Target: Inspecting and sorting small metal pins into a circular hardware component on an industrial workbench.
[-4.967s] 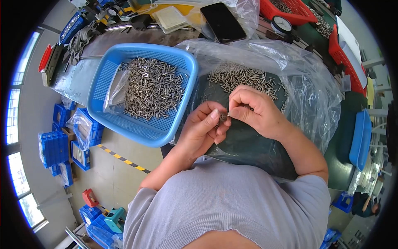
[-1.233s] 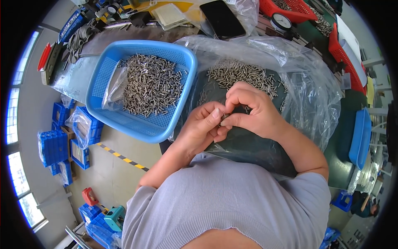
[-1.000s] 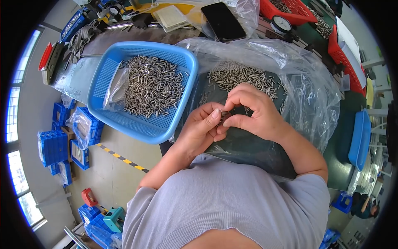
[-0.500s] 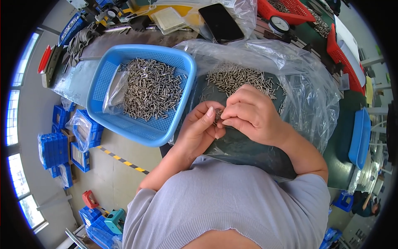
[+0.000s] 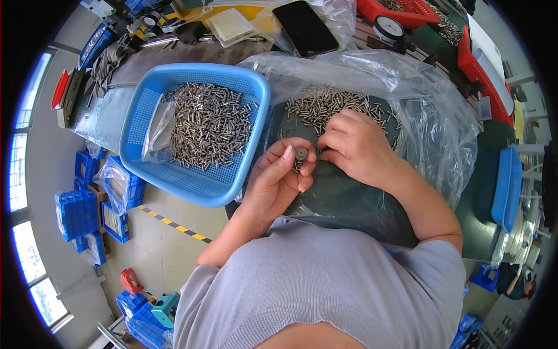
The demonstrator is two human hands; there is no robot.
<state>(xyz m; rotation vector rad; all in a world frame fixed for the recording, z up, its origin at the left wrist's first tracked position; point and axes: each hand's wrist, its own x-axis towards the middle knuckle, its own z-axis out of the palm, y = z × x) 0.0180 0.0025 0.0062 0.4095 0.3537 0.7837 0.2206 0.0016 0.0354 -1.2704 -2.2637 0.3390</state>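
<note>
My left hand is closed around a small round grey metal piece with a hole in its middle, pinched between thumb and fingers. Below that piece, several small metal pins lie against the same fingers. Just to its right, the thumb and fingertips of my right hand pinch a small dark metal pin, largely hidden by the fingers. Beyond both hands a pile of loose metal pins is spread on clear plastic sheeting.
At left stands a blue perforated basket with many pins and a clear bag inside. A phone, a dial gauge and red baskets lie at the back. A blue tray sits at the right edge.
My right hand has drawn slightly away from the left and opened a small gap. The round metal piece in my left hand now shows. The view has shifted a little.
</note>
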